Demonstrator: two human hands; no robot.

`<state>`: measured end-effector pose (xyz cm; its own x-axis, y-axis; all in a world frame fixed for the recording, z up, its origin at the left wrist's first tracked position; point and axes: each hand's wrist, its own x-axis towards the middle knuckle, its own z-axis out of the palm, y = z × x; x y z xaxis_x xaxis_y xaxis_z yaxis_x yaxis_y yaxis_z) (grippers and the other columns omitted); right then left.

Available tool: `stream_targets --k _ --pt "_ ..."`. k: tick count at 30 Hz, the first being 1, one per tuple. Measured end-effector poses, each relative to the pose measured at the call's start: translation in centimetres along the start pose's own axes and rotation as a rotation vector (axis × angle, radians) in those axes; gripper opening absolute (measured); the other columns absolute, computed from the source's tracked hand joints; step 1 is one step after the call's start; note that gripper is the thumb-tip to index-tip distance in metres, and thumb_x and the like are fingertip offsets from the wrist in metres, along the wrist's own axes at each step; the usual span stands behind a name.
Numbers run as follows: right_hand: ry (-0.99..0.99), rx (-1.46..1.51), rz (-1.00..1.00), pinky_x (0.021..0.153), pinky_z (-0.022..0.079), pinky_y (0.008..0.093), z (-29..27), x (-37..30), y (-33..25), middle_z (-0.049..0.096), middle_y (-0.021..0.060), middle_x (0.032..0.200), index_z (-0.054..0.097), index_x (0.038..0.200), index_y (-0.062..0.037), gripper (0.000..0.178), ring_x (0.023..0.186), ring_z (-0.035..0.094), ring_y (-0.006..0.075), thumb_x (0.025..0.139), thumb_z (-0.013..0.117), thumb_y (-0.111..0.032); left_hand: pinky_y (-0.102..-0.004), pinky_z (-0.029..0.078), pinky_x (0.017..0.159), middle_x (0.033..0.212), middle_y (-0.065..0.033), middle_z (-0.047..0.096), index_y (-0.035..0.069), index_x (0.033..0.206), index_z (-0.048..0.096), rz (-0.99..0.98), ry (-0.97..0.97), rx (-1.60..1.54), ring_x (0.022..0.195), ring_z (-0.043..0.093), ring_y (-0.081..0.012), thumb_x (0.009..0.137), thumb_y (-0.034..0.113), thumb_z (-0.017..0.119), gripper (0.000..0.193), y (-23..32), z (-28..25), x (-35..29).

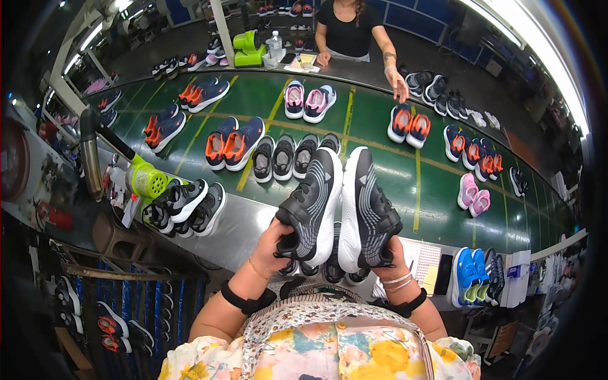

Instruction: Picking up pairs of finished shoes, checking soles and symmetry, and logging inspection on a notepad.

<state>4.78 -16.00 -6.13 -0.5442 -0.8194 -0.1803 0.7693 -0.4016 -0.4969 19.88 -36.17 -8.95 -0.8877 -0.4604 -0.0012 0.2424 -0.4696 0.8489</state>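
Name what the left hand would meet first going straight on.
Beyond its black, white-soled sneaker, the left hand would probably meet the row of black shoes on the green belt; depth is unclear.

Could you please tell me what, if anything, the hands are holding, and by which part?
The left hand grips one black shoe by its heel end; the right hand grips another black shoe likewise.

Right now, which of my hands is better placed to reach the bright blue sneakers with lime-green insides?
Probably your right hand: the bright blue sneakers stand on that side. Your left hand is farther away. Each holds a black, grey-striped, white-soled sneaker.
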Motion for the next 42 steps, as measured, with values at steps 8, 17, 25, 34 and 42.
stream_targets --k 8,17,25,34,42 --pt "-0.077 -0.027 -0.027 0.105 0.030 0.0413 -2.0 -0.9 -0.5 0.043 0.0139 0.131 0.035 0.131 -0.0018 0.052 0.120 0.043 0.0270 0.090 0.044 -0.033 -0.0340 0.037 0.093 0.120 -0.0158 0.048 -0.005 0.096 0.055 0.076 0.049 0.099 0.110 0.049 -0.0279 0.071 -0.006 0.062 0.026 -0.3 1.2 -1.8" --pt "-0.109 -0.336 -0.262 0.098 0.035 0.0327 1.7 -1.2 -1.0 0.041 0.0118 0.129 0.020 0.138 -0.0100 0.067 0.115 0.046 0.0221 0.078 0.048 -0.007 -0.0360 0.031 0.101 0.136 -0.0142 0.034 0.006 0.137 0.027 0.020 -0.008 -0.257 0.121 0.040 -0.0261 0.075 0.003 0.055 0.068 4.7 5.9 -2.0" --pt "-0.052 -0.267 -0.022 0.099 0.036 0.0367 1.0 -1.2 0.4 0.041 0.0152 0.130 0.024 0.136 -0.0013 0.075 0.116 0.045 0.0251 0.085 0.045 -0.053 -0.0387 0.041 0.096 0.130 -0.0152 0.038 0.011 0.140 0.012 -0.089 -0.062 -0.315 0.113 0.048 -0.0252 0.079 0.038 0.063 0.084 2.3 4.4 -1.5" --pt "-0.410 -0.172 0.201 0.099 0.036 0.0372 2.1 -1.9 -0.1 0.043 0.0154 0.130 0.027 0.135 -0.0003 0.079 0.115 0.046 0.0253 0.083 0.042 -0.059 -0.0410 0.038 0.098 0.129 -0.0214 0.040 -0.004 0.136 0.018 -0.344 -0.461 -0.432 0.118 0.044 -0.0282 0.064 0.066 0.063 0.110 1.5 2.5 -1.9" --pt "-0.223 -0.603 -0.023 0.097 0.037 0.0360 -1.3 -1.7 -0.5 0.047 0.0118 0.126 0.036 0.130 -0.0004 0.078 0.113 0.047 0.0209 0.080 0.051 -0.058 -0.0360 0.038 0.097 0.130 -0.0101 0.044 0.002 0.133 0.032 -0.165 -0.394 -0.220 0.118 0.044 -0.0204 0.078 0.048 0.061 0.077 1.4 -1.3 -2.1"
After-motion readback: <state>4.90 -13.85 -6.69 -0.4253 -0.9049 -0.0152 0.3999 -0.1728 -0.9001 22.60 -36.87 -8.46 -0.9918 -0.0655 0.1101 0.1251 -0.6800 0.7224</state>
